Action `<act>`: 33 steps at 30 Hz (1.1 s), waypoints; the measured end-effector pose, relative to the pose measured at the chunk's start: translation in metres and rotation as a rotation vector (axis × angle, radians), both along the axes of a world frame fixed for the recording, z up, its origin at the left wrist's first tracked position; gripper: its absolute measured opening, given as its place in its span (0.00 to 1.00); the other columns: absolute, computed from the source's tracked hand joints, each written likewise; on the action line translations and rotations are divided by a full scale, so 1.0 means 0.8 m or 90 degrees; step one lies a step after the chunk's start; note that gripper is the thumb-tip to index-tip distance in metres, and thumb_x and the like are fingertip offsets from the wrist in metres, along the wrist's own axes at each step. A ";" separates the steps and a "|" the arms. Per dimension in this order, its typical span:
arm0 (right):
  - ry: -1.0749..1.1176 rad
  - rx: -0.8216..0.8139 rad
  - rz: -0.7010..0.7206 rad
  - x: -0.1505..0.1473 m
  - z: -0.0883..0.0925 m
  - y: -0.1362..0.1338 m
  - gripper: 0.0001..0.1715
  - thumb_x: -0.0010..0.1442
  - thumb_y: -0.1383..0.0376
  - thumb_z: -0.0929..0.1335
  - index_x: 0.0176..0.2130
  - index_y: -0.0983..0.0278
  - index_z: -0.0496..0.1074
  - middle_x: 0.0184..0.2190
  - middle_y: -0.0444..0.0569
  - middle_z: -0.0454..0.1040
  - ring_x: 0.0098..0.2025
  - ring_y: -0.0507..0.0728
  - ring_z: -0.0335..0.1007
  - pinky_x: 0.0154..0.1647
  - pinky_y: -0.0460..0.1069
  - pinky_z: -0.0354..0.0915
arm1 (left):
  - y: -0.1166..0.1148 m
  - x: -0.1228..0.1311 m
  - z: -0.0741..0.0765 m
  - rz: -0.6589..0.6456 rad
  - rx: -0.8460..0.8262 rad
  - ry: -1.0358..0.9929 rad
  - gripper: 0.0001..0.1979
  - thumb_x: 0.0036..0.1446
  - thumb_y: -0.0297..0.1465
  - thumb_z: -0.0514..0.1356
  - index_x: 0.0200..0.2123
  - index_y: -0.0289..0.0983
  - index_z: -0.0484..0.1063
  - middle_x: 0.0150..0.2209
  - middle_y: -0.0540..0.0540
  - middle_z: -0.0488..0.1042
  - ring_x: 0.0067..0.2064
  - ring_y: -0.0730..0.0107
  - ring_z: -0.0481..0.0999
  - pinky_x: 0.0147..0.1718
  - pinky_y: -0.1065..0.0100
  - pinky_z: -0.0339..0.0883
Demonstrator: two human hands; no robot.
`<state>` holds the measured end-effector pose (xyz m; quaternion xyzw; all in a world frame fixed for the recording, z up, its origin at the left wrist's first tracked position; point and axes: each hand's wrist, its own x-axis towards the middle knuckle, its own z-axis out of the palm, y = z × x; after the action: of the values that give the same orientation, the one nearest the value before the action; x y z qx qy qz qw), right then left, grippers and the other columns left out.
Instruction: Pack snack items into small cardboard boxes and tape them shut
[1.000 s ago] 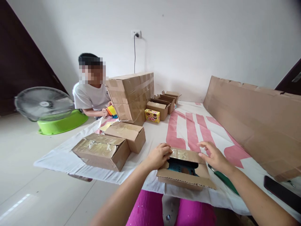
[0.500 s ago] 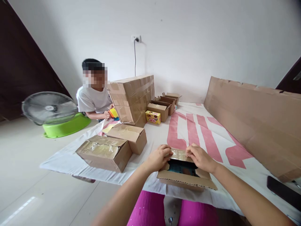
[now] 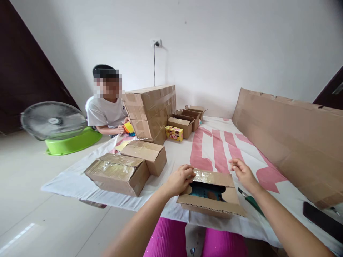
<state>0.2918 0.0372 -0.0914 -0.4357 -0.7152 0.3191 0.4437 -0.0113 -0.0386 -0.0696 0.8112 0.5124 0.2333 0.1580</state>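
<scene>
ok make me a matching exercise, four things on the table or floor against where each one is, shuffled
Things
1. open brown cardboard box with teal contents
2. small yellow printed carton
3. flat black rectangular object
4. round lime-green plastic basin

Places
A. on the pale tiled floor
B. beside the taped brown cardboard stack
C. right of the bare right forearm
D. touched by the bare left hand

Pairs: 1-D, 2-B, 3-C, 4-A
</scene>
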 end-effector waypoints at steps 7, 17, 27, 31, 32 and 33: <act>-0.080 0.123 -0.123 0.062 0.008 -0.019 0.14 0.59 0.53 0.65 0.34 0.60 0.72 0.36 0.49 0.73 0.40 0.58 0.69 0.41 0.53 0.67 | 0.003 0.002 -0.001 -0.006 0.000 -0.017 0.12 0.53 0.24 0.59 0.42 0.42 0.73 0.54 0.46 0.71 0.56 0.62 0.69 0.55 0.63 0.64; -0.112 0.143 -0.178 0.071 0.007 -0.067 0.22 0.61 0.47 0.63 0.33 0.59 0.77 0.48 0.54 0.74 0.55 0.64 0.66 0.55 0.61 0.65 | 0.050 0.010 0.004 0.210 -0.034 -0.091 0.15 0.63 0.34 0.53 0.52 0.42 0.67 0.40 0.47 0.78 0.41 0.64 0.77 0.41 0.65 0.69; -0.085 -0.002 -0.082 0.065 -0.008 -0.090 0.25 0.62 0.51 0.62 0.53 0.60 0.68 0.28 0.44 0.73 0.32 0.55 0.72 0.39 0.51 0.71 | 0.065 0.021 0.016 0.176 0.040 -0.019 0.03 0.56 0.30 0.61 0.32 0.38 0.74 0.47 0.42 0.72 0.50 0.58 0.70 0.54 0.57 0.61; -0.165 0.050 -0.075 0.050 0.013 -0.096 0.16 0.63 0.52 0.62 0.40 0.59 0.70 0.32 0.47 0.71 0.35 0.55 0.69 0.36 0.51 0.69 | 0.028 0.030 0.033 -0.113 0.064 0.088 0.08 0.58 0.39 0.60 0.33 0.45 0.78 0.51 0.48 0.73 0.60 0.56 0.63 0.64 0.49 0.43; -0.192 0.079 -0.066 0.041 0.020 -0.098 0.13 0.62 0.54 0.63 0.34 0.59 0.69 0.33 0.48 0.71 0.36 0.56 0.68 0.37 0.51 0.68 | 0.021 0.032 0.034 -0.164 0.064 0.121 0.10 0.58 0.41 0.60 0.32 0.45 0.79 0.54 0.49 0.72 0.63 0.53 0.59 0.65 0.46 0.37; -0.215 0.114 -0.055 0.030 0.028 -0.099 0.12 0.61 0.55 0.65 0.30 0.60 0.67 0.34 0.48 0.70 0.37 0.57 0.68 0.38 0.52 0.68 | 0.015 0.034 0.036 -0.190 0.062 0.150 0.12 0.58 0.43 0.60 0.31 0.45 0.79 0.57 0.49 0.70 0.65 0.50 0.55 0.65 0.43 0.32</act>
<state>0.3157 -0.0420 -0.0692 -0.4719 -0.7858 0.1575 0.3675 0.0160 -0.0264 -0.0411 0.9066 0.3894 0.1353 0.0903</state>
